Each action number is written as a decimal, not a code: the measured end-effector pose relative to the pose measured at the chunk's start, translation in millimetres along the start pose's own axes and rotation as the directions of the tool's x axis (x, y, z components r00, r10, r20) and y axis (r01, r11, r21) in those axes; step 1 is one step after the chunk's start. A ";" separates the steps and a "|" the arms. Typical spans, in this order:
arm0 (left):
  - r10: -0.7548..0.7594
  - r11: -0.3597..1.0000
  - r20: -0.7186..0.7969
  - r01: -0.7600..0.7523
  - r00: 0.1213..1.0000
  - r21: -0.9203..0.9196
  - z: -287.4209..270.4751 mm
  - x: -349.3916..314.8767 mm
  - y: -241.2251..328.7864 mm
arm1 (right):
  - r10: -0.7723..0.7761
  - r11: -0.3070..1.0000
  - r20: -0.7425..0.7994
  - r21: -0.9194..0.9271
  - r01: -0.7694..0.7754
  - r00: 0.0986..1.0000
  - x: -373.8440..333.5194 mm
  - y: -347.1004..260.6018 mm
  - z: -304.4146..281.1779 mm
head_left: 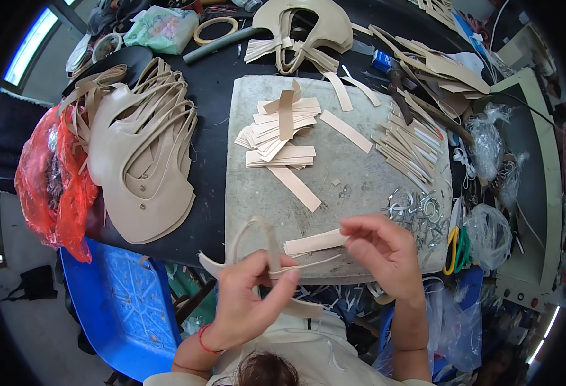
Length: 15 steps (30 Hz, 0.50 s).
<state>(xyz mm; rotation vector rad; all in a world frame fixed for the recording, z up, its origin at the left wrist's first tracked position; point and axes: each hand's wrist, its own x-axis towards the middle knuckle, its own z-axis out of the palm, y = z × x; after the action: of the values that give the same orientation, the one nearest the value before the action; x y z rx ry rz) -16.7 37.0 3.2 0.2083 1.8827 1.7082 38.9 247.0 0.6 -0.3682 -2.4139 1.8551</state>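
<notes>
My left hand is closed around a beige leather-like strap piece, which curves up in a loop above the fingers. A narrow end of it points right from between thumb and forefinger. My right hand has its thumb and fingers drawn together at the right end of a flat pale strip, near the front edge of a grey stone-like slab. Farther back on the slab lies a loose pile of similar strips. A single strip lies slanted just in front of that pile.
Stacked beige cut-out panels lie left, beside a red plastic bag. Narrow strips and metal rings cover the slab's right side. Yellow-handled scissors sit at its right edge. A blue plastic chair stands lower left.
</notes>
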 end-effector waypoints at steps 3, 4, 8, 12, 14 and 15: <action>0.021 1.000 0.020 -0.021 1.000 0.001 17.4 8.2 -7.9 | 0.140 0.979 0.026 0.146 -0.142 0.990 -6.6 -1.8 -3.0; 0.002 1.000 0.027 -0.002 1.000 0.015 20.1 9.6 -8.9 | 0.191 0.966 0.020 0.175 -0.192 0.981 -7.8 -1.3 -4.3; 0.013 0.966 0.019 -0.018 1.000 0.258 29.0 16.4 -5.9 | 0.224 0.971 -0.059 0.103 -0.217 0.973 -8.5 13.9 -6.0; 0.159 0.915 -0.042 -0.131 0.986 0.382 37.0 22.6 -16.1 | 0.202 0.977 -0.116 -0.040 -0.208 0.973 -4.3 20.8 0.9; 0.154 0.904 -0.060 -0.115 0.986 0.413 39.2 24.4 -18.6 | 0.171 0.979 -0.128 -0.094 -0.184 0.977 -3.7 21.6 2.9; 0.157 0.894 -0.066 -0.113 0.985 0.434 40.5 24.8 -18.7 | 0.152 0.978 -0.128 -0.123 -0.167 0.980 -4.0 21.9 3.4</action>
<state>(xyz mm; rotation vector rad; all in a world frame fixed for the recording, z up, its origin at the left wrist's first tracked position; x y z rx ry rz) -11.4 80.7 -22.7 0.4427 2.3551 1.3845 45.2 248.1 -21.1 -0.6812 -2.4994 1.6793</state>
